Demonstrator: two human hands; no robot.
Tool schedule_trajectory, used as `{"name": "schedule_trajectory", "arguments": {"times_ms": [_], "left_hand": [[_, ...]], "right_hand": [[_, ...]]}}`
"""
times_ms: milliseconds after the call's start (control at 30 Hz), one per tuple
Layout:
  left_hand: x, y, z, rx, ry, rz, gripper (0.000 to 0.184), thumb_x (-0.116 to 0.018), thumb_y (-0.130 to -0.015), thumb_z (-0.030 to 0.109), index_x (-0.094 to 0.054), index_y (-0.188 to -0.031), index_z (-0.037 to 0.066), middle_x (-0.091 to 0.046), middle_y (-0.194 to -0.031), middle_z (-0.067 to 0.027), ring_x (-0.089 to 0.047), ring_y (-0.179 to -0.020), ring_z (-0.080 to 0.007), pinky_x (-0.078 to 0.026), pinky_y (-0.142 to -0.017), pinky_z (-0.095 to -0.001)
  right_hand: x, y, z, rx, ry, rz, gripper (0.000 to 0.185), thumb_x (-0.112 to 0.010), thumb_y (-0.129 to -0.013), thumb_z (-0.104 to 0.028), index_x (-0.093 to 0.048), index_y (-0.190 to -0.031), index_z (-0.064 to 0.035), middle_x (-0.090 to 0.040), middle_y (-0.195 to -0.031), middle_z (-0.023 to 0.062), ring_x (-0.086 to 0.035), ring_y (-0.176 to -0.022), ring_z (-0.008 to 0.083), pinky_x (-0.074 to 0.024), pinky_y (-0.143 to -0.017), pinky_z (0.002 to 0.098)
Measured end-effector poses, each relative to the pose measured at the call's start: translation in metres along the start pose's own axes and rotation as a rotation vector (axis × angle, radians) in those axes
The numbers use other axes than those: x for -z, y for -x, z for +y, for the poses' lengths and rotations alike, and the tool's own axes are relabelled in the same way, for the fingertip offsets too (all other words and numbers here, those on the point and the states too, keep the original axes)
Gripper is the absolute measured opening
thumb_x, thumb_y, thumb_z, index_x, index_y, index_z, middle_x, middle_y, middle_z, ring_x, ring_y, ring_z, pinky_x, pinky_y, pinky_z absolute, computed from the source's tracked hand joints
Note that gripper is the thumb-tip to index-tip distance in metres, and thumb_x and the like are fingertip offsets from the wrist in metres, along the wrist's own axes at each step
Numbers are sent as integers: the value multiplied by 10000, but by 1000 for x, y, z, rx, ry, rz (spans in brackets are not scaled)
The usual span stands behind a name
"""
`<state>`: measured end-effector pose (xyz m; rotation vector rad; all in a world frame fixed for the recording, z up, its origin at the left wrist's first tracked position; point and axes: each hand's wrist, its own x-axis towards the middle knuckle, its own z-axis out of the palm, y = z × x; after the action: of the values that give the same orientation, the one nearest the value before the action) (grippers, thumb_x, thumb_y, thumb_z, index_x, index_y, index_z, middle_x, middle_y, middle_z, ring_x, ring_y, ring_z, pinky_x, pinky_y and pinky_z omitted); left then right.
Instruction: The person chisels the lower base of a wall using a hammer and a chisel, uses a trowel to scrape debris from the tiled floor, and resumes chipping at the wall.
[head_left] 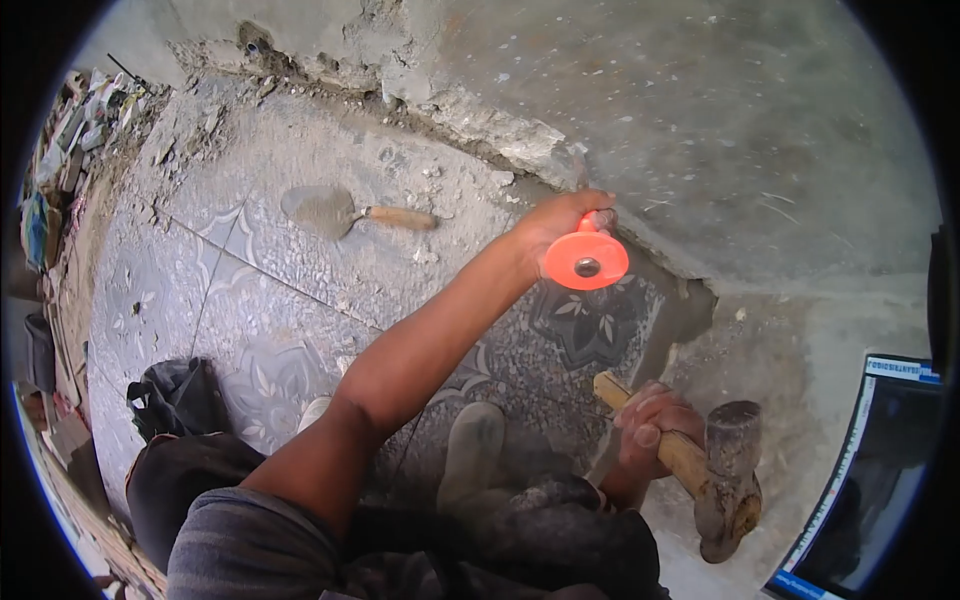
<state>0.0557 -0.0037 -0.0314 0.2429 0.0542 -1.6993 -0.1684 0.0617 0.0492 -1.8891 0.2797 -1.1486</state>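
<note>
My left hand (563, 218) is wrapped around a chisel (587, 262) with a round orange hand guard and a metal striking end facing me. The chisel's blade end points at the broken lower edge of the grey wall (720, 150); whether it touches is hard to tell. Lower right, my right hand (655, 428) grips the wooden handle of a hammer (733, 450). Its heavy, dusty head lies to the right of that hand, apart from the chisel.
A trowel (325, 211) with a wooden handle lies on the dusty patterned floor tiles (275, 285). Rubble (490, 178) lines the wall base. A black bag (172, 397) sits lower left, with piled debris (85, 135) beyond. A dark panel with a printed border (860, 490) stands at right.
</note>
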Motion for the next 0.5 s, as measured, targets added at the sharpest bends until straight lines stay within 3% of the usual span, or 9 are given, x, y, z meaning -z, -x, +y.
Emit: {"name": "schedule_trajectory", "arguments": {"times_ms": [100, 167, 200, 267, 333, 433, 500], "left_hand": [[1, -10, -4, 0, 51, -1, 226, -504, -946, 130, -437, -735, 87, -439, -570, 38, -427, -481, -77, -424, -465, -234], [-2, -9, -5, -10, 34, -23, 231, -481, -954, 132, -433, -731, 95, -436, -569, 36, -416, -477, -77, -416, -462, -242], [-8, -11, -3, -18, 16, -46, 234, -470, -958, 133, -431, -729, 98, -435, -569, 34, -411, -475, -78, -411, -460, -246], [3, -24, -3, 29, 106, -45, 238, -458, -960, 135, -427, -727, 103, -430, -567, 33, -401, -472, -80, -401, -452, -253], [11, -24, 2, 21, 97, 2, 238, -452, -960, 129, -424, -725, 104, -425, -564, 30, -395, -471, -82, -395, -447, -256], [-11, -15, -9, -64, -63, 137, 220, -458, -952, 104, -426, -734, 96, -422, -560, 26, -390, -468, -83, -392, -440, -254], [-7, -20, -10, -29, 12, 107, 201, -465, -949, 98, -434, -751, 87, -425, -565, 24, -389, -465, -83, -395, -440, -253]], "right_hand": [[-5, -3, -2, 198, 34, 52, 284, -620, -892, -215, -419, -776, -52, -478, -586, 45, -482, -463, 146, -413, -452, 291], [-22, 3, 29, 135, 185, 167, 276, -603, -900, -224, -445, -755, -50, -500, -594, 54, -485, -450, 151, -417, -458, 290], [-21, 6, 45, 45, 553, 31, 248, -601, -895, -198, -461, -757, -47, -512, -599, 62, -489, -449, 151, -414, -454, 287], [-13, 11, 49, -273, 768, -39, 202, -604, -884, -156, -484, -771, -40, -532, -614, 74, -498, -450, 152, -412, -452, 284], [-9, 32, 39, -725, 404, 75, 167, -612, -873, -128, -500, -794, -33, -549, -634, 82, -508, -457, 153, -414, -455, 286], [-14, 2, 7, -161, 120, 197, 199, -598, -879, -98, -450, -759, -43, -471, -562, 22, -473, -454, 121, -401, -443, 289], [-15, -13, -12, 41, -20, 236, 200, -584, -881, -87, -436, -754, -49, -458, -565, 13, -472, -469, 117, -398, -440, 296]]}}
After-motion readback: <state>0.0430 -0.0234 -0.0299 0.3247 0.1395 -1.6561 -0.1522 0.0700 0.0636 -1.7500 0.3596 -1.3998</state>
